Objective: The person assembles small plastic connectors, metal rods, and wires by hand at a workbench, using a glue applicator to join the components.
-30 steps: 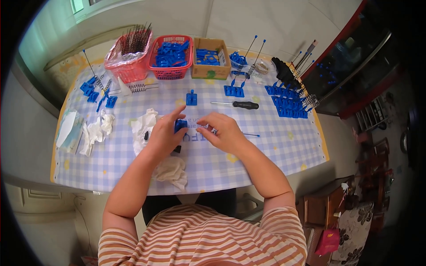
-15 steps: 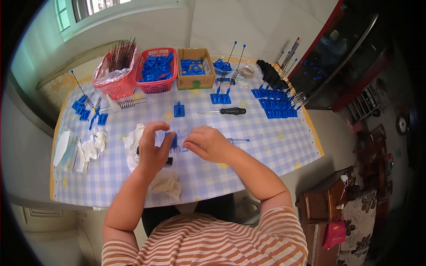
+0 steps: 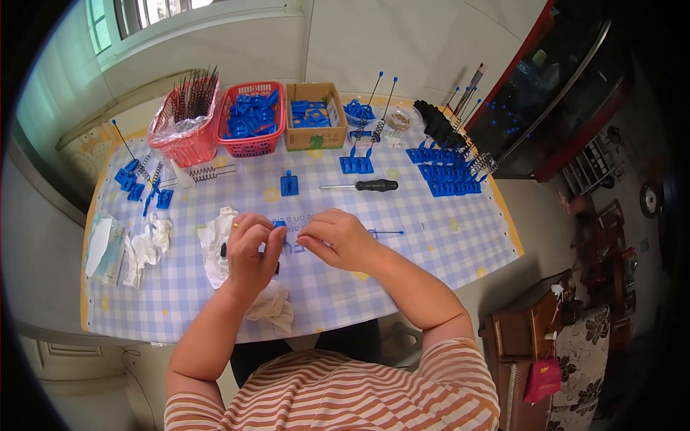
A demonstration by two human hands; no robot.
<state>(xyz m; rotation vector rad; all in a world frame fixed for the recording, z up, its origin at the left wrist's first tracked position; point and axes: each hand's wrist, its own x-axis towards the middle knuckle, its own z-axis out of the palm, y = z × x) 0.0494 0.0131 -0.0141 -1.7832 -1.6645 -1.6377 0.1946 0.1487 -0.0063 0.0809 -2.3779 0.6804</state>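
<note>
My left hand is closed, its thumb and fingers pinching a small blue plastic piece. Close beside it, my right hand has its thumb and index finger pressed together; anything between them is too small to make out. A thin rod with a blue tip shows past my right wrist, its other end hidden behind the hand. Under and beside my left hand lie crumpled white tissue and a dark piece, partly covered. Just beyond both hands stands a single blue block.
A screwdriver lies beyond my right hand. Along the back are a pink basket of dark springs, a red basket and cardboard box of blue parts. Assembled blue bases stand right; white gloves lie left.
My left hand's raised fingers have curled down toward its thumb around the blue piece. The right hand stays almost in place beside it, still pinched.
</note>
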